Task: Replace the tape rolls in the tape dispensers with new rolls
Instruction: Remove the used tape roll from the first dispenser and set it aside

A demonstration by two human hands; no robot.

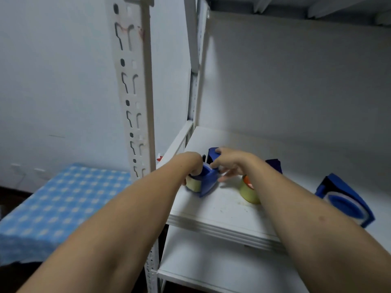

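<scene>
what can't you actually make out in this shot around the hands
Head view:
- Fingertips of the left hand: hidden behind the blue dispenser and its roll.
- Loose tape roll: the right forearm covers one side.
- Dark blue object behind that forearm: mostly hidden.
- Dispenser at far right: blurred, roll unclear.

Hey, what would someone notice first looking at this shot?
Two bare arms reach onto the white shelf, where the left hand and right hand grip a blue tape dispenser. A yellowish tape roll stands just right of it, and a second blue dispenser lies farther right.
</scene>
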